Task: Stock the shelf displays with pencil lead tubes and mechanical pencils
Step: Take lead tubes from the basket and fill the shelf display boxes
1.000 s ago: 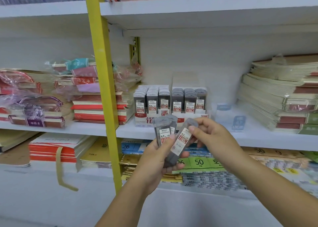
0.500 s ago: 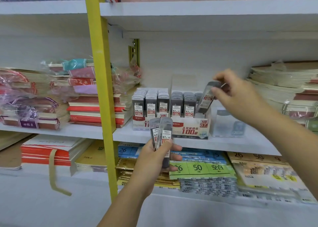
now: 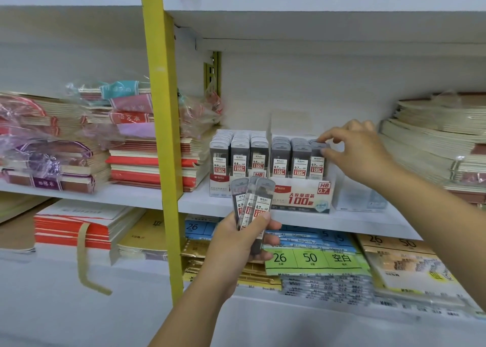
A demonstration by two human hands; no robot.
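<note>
A clear display box [image 3: 302, 197] of dark pencil lead tubes stands on the middle white shelf [image 3: 147, 197], with rows labelled 0.5 on the left and 0.7 on the right. My left hand [image 3: 242, 244] grips a fan of three lead tubes [image 3: 252, 202] upright in front of the box. My right hand [image 3: 357, 149] reaches over the box's right end, and its thumb and forefinger pinch the top of a lead tube [image 3: 317, 152] standing in the rightmost 0.7 row. No mechanical pencils are visible.
A yellow upright post [image 3: 163, 136] divides the shelving left of the box. Stacks of notebooks [image 3: 147, 160] lie to the left, more [image 3: 434, 141] to the right. A small clear holder [image 3: 360, 197] sits beside the box. Paper packs [image 3: 315, 260] fill the lower shelf.
My right hand took one tube from the bunch in my left hand, carried it up and right, and has lowered it into the rightmost row of the box. My left hand stayed low.
</note>
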